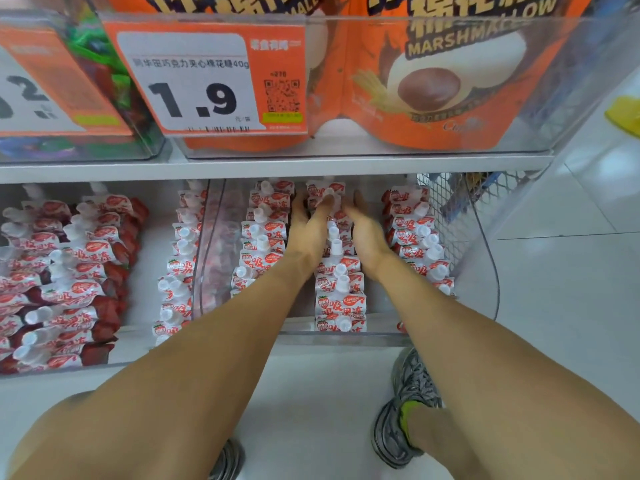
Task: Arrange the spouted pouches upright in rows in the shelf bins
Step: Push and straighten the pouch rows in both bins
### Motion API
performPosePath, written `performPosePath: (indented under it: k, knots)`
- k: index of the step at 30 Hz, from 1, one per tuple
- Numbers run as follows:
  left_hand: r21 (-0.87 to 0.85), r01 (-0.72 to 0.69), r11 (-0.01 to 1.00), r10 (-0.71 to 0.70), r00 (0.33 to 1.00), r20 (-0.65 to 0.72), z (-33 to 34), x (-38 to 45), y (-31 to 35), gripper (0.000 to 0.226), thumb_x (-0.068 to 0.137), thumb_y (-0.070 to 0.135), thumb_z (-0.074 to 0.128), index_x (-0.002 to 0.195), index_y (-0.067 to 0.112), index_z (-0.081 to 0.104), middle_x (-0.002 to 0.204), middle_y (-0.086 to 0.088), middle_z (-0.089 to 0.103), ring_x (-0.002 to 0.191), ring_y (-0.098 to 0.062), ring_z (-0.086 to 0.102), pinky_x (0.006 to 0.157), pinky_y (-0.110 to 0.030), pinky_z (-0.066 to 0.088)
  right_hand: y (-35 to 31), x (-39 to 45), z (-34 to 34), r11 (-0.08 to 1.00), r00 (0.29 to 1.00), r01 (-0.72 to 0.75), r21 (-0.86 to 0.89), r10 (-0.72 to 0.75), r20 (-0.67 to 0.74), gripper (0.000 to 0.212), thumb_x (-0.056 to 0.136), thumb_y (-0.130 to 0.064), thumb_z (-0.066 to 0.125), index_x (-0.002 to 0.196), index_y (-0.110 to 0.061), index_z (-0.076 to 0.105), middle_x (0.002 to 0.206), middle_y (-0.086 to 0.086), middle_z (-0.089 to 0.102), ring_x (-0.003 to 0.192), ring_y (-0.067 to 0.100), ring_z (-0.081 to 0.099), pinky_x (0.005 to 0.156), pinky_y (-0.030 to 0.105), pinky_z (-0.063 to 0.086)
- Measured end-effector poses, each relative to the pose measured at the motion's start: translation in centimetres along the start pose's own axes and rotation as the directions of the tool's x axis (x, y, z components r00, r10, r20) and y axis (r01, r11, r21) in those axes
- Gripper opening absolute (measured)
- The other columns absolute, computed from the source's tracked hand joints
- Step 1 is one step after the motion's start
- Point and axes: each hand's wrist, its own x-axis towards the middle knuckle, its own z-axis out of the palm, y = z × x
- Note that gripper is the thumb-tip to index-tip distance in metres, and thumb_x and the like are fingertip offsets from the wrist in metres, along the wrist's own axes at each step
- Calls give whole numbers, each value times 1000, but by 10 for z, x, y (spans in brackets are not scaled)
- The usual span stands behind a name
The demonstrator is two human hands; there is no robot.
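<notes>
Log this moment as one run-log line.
hands: left hand and right hand flank middle pouch row | bin: clear bin, lower shelf | rows: upright | neighbour: left bin pouches leaning

Upper shelf (277,166) overhangs bin (346,336); pouch rows (263,244) flank gaps

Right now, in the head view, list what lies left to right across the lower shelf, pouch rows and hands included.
Leaning red-and-white spouted pouches in the left clear bin → upright pouch row → clear plastic bin wall → pouch row → left hand → middle pouch row → right hand → right pouch row → wire mesh basket.
</notes>
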Motion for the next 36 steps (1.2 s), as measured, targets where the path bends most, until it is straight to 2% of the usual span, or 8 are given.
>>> performPosePath:
  k: [3,7,9,14,19,22,26,36]
  knots:
    - [-45,18,999,-16,999,41,3,4,-4,58,94,40,54,146,26,32,134,-8,57,119,-25,57,101,-36,45,-10,-8,-2,999,999,32,-18,-32,25,91,66,-84,48,146,-41,43,146,-5,53,131,15,50,115,40,35]
    - [-35,64,997,-60,993,106,5,5,-6,76,82,55,58,149,36,27,141,-1,52,125,-22,54,109,-42,40,-4,-4,-7,998,997,55,24,-56,47,44,99,-56,41,138,-36,49,113,-17,62,100,-3,58,100,27,40]
    - [6,54,999,-54,991,124,6,4,-4,72,84,55,55,149,35,30,142,0,52,126,-21,52,109,-39,38,-4,-3,-6,995,996,70,77,-74,49,35,98,-55,45,129,-41,52,118,-15,64,112,5,60,106,33,42]
    - [66,36,997,-43,993,110,7,6,0,71,80,60,53,144,32,39,135,-1,58,121,-21,56,108,-39,39,-1,2,-8,988,994,69,137,-80,80,61,88,-57,54,140,-26,49,131,5,65,122,20,62,109,45,44]
    - [92,46,995,-54,995,87,6,5,1,55,93,49,50,143,29,40,133,-2,58,118,-22,56,102,-35,41,1,2,-8,1000,998,28,10,-29,63,79,74,-75,53,141,-35,48,129,-2,67,117,15,65,104,41,47]
    - [99,68,993,-77,993,91,5,4,6,54,95,52,44,142,28,42,136,-5,57,120,-24,55,99,-34,42,-10,-6,-7,997,999,26,-75,-23,45,87,75,-83,44,148,-37,38,144,0,55,131,20,53,113,45,38]
    - [187,56,981,-77,991,108,-1,-6,5,62,98,58,28,150,25,27,149,-8,42,134,-28,43,106,-37,31,-21,-17,-11,985,997,63,-160,-69,-31,67,99,-65,28,157,-33,17,161,3,32,146,25,32,116,46,24]
    - [239,28,971,-65,986,150,1,-20,-4,65,98,57,32,152,23,22,150,-6,43,137,-24,41,114,-34,28,-13,-38,-4,981,998,57,-186,-51,36,56,108,-46,21,159,-31,4,163,0,27,148,19,28,109,25,25]
